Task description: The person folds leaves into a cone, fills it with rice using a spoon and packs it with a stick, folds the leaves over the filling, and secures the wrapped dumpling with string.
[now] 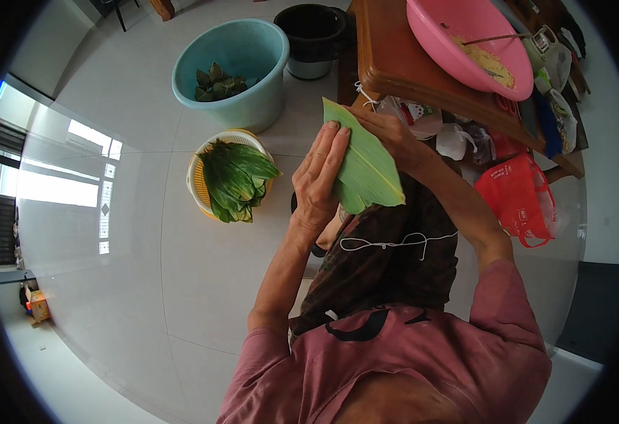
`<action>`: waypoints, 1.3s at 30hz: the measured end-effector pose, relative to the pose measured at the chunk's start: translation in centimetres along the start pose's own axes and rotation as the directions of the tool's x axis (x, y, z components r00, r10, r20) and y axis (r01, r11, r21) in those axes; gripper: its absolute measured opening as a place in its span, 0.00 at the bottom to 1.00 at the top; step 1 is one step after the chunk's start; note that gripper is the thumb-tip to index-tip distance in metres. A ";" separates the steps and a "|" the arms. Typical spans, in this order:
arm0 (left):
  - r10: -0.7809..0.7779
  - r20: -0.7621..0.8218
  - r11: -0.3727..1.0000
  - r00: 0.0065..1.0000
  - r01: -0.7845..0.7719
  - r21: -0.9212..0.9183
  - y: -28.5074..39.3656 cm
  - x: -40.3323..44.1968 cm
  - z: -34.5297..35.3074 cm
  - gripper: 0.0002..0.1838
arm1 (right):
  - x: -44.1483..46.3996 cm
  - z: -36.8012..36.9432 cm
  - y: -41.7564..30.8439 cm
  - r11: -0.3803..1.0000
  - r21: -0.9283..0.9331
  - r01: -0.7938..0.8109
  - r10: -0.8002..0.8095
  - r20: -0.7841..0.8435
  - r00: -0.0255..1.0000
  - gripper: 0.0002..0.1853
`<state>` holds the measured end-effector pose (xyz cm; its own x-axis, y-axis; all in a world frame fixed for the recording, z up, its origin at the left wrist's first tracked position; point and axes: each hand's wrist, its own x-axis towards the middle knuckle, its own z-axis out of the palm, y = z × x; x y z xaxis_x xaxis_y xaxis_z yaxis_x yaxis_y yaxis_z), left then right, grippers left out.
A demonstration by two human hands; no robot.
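Observation:
Between my two hands, above my lap, is a broad green leaf [369,166], its pointed tip toward the top of the view. My left hand [318,173] lies along the leaf's left side, fingers pressed together on its surface. My right hand [387,134] is at the leaf's upper right edge, its fingers partly hidden behind the leaf. A white string [387,244] lies across my dark trousers. Left of my hands, a yellow and white basket [195,180] holds a pile of green leaves [235,177].
A light blue bucket [253,106] with leaf-wrapped bundles [217,83] stands beyond the basket, beside a black pot [311,28]. At the upper right, a wooden table [394,67] bears a pink basin [436,35] with yellowish grain. A red bag [518,198] is at the right.

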<state>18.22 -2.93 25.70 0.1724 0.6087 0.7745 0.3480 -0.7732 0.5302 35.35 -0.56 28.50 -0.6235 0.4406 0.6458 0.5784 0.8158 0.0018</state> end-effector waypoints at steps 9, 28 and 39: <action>-0.354 -0.205 0.922 0.912 0.305 -0.237 -0.2 -0.8 -0.1 0.19 | 0.2 0.2 -0.8 0.988 -0.153 -0.006 0.020 0.091 0.996 0.20; 0.043 0.076 0.990 0.996 -0.033 -0.139 -0.6 0.0 0.4 0.26 | -3.0 0.9 -0.2 0.784 0.476 -0.399 0.366 0.165 0.916 0.22; 0.161 0.270 0.982 0.949 -0.128 -0.135 0.1 1.3 -1.2 0.26 | 0.6 -1.2 -1.2 0.971 0.110 -0.213 0.223 -0.085 0.971 0.11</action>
<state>17.32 -2.43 27.16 0.4682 0.5013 0.7276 0.1951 -0.8618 0.4682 34.86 -1.72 29.80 -0.4315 0.5778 0.6928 0.6367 0.7391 -0.2199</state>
